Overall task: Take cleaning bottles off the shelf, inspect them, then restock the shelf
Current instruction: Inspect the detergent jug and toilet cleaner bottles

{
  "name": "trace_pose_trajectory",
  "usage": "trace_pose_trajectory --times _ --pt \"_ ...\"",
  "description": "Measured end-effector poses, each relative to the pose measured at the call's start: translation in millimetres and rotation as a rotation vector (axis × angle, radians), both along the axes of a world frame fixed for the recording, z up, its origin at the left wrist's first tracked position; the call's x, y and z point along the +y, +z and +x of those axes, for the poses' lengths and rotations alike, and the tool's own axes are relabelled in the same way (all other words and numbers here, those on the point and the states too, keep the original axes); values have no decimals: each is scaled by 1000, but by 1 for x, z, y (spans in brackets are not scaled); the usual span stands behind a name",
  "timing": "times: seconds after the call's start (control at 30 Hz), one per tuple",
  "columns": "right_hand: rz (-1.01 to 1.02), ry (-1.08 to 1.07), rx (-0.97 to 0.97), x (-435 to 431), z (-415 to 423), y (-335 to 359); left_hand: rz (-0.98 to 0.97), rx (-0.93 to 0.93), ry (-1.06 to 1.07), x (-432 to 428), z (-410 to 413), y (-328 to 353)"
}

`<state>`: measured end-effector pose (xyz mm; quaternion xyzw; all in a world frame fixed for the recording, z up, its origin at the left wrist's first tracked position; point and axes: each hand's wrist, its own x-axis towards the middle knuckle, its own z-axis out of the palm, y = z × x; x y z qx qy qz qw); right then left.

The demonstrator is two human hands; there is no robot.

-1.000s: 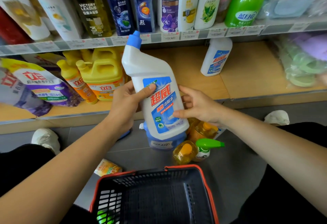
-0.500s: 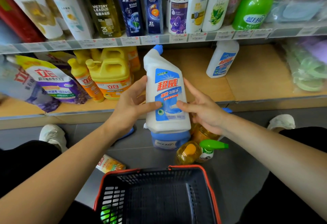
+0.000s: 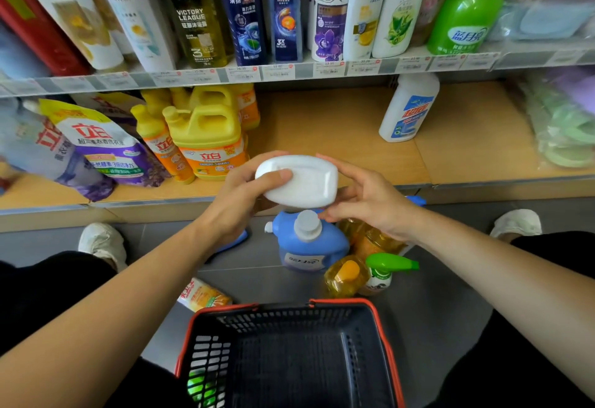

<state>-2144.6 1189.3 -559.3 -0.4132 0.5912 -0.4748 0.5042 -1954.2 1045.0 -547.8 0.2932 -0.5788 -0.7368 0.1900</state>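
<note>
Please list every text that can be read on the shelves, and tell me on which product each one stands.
"adidas VICTORY LEAGUE": dark bottle.
"CLEAR": left navy bottle and right navy bottle.
"3X": right navy bottle.
"LUX": purple-flowered bottle.
"立白": yellow jug.
"超威": white shelf bottle.
Too blurred: price tags.
No text: held bottle, only its blank base shows.
</note>
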Motion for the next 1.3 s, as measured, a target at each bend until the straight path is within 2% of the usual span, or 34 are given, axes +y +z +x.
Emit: trace_pose_trajectory --times 0.17,0.23,0.27,0.4,0.47,0.63,0.8,1.03,1.3 --pt "-258 -215 696 -6 2 1 77 46 -67 1 -6 4" --pt "-367 -237 848 -8 -1 4 55 41 -82 1 -8 6" --pt "-403 -213 828 -8 -3 6 26 35 -93 1 -8 7" --pt "-402 -118 530 -9 -2 17 -77 -35 -160 -2 -10 14" --pt "-379 -131 491 -9 -4 21 -198 -103 -170 -3 -11 18" --pt "-333 -170 499 -6 -3 23 -791 -192 -34 0 -8 17" --pt "-321 -152 489 -8 -1 22 -1311 -42 -154 4 -8 19" --pt "-327 -123 462 -8 -2 22 -1593 77 -287 3 -4 19" --pt "-334 -153 377 -9 -11 29 -1624 131 -132 -5 4 6"
